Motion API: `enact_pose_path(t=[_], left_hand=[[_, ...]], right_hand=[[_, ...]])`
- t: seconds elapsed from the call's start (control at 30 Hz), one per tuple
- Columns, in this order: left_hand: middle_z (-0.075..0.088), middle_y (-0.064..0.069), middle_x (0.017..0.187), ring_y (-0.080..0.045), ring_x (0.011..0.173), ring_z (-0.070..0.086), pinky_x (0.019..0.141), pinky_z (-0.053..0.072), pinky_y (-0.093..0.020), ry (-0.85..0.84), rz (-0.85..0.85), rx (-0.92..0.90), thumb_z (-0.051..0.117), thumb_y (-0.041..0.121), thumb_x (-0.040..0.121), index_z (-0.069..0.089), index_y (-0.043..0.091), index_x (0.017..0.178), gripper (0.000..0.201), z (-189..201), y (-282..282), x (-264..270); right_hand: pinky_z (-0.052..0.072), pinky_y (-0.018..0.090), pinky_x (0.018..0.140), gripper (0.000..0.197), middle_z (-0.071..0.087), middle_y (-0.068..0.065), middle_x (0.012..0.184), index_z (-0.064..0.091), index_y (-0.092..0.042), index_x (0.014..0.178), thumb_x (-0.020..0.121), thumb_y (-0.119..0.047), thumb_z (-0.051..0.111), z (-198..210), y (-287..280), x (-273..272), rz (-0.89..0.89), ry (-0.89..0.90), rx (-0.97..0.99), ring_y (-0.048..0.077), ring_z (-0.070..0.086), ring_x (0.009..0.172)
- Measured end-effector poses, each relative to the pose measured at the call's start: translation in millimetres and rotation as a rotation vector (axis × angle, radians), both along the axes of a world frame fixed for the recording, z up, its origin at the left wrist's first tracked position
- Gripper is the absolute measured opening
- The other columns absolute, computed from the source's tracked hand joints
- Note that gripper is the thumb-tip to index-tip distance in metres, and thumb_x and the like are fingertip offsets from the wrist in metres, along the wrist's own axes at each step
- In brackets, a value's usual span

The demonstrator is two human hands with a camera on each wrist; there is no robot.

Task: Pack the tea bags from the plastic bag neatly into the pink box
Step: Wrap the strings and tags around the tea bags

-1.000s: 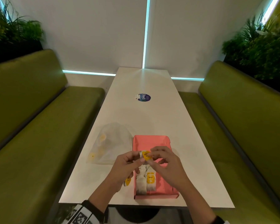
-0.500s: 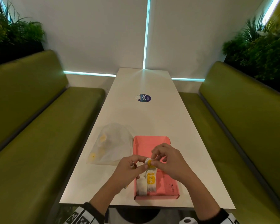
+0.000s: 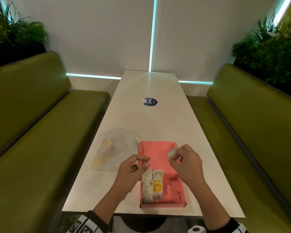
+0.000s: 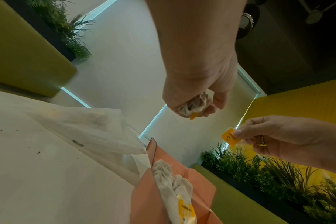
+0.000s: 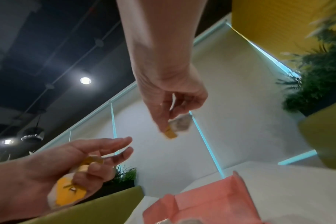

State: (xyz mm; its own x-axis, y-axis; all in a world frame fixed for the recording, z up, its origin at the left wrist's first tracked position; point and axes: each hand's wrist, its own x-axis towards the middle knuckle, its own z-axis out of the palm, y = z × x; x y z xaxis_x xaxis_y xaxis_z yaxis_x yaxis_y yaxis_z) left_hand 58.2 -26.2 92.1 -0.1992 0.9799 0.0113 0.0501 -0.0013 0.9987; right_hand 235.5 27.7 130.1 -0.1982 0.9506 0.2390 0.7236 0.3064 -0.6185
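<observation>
**Both hands hold tea bags above the pink box**

The pink box [image 3: 160,158] lies open on the white desk [image 3: 158,121] near its front edge, at about 6 o'clock in the head view; a row of tea bags [image 3: 152,185] is packed along its left side, one yellow tag facing up, while the right part of the box floor is bare.

The right hand [image 3: 186,163] hangs over the far right corner of the box, at roughly 1 o'clock from the packed row; its fingers [image 5: 163,119] are curled and pinch a tea bag [image 5: 179,123] together with its yellow tag, as the right wrist view shows.

The left hand [image 3: 133,172] hovers over the left wall of the box, at about 10 o'clock from the packed row; its index finger and thumb are stretched out, while the other fingers [image 5: 92,171] are curled over another tea bag [image 5: 67,192] with a yellow tag held against the palm; the left wrist view shows crumpled white paper inside that grip.

The plastic bag [image 3: 118,148] lies flat on the desk just beside the box, at 9 to 10 o'clock from it; faint yellow tags show through it.

A round blue sticker [image 3: 150,102] sits farther up the desk at 12 o'clock; green benches [image 3: 32,140] flank both sides.
</observation>
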Motion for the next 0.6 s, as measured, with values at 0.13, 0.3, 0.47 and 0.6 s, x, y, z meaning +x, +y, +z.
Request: enact_pose_path(t=[0.13, 0.3, 0.47, 0.6], left_hand=[[0.069, 0.008, 0.091, 0.002, 0.049, 0.048, 0.051, 0.043, -0.015, 0.007, -0.005, 0.016, 0.064, 0.010, 0.086, 0.068, 0.014, 0.090, 0.007, 2.1, -0.3, 0.8], [0.069, 0.010, 0.098, 0.005, 0.055, 0.052, 0.055, 0.043, -0.013, 0.016, -0.042, 0.021, 0.066, 0.010, 0.085, 0.070, 0.016, 0.091, 0.009, 0.2, 1.1, 0.8], [0.066, 0.016, 0.106, -0.001, 0.061, 0.050, 0.064, 0.045, -0.018, 0.118, -0.156, 0.036, 0.072, 0.022, 0.080, 0.070, 0.028, 0.101, 0.022, -4.1, 0.9, 1.2], [0.067, 0.017, 0.107, 0.007, 0.070, 0.056, 0.069, 0.045, -0.017, 0.164, -0.307, -0.049, 0.073, 0.031, 0.077, 0.068, 0.033, 0.106, 0.029, -3.4, 0.2, 2.9]], right_hand=[[0.047, 0.025, 0.066, 0.032, 0.050, -0.010, 0.074, 0.055, -0.025, 0.055, 0.070, -0.011, 0.079, 6.6, -5.0, 3.1, 0.312, -0.078, -0.358, 0.009, 0.053, 0.069], [0.033, 0.013, 0.061, 0.039, 0.046, -0.013, 0.074, 0.046, -0.031, 0.054, 0.075, -0.011, 0.072, 4.5, -1.4, 3.3, 0.108, -0.116, -0.104, 0.003, 0.046, 0.065], [0.045, 0.022, 0.067, 0.027, 0.049, -0.012, 0.079, 0.058, -0.027, 0.057, 0.068, -0.016, 0.080, 5.3, -8.3, 6.0, 0.345, -0.156, -0.370, 0.003, 0.047, 0.065], [0.040, 0.014, 0.060, 0.021, 0.052, -0.010, 0.081, 0.062, -0.026, 0.062, 0.068, -0.018, 0.081, 7.0, -10.2, 4.3, 0.307, -0.028, -0.319, 0.003, 0.046, 0.062]])
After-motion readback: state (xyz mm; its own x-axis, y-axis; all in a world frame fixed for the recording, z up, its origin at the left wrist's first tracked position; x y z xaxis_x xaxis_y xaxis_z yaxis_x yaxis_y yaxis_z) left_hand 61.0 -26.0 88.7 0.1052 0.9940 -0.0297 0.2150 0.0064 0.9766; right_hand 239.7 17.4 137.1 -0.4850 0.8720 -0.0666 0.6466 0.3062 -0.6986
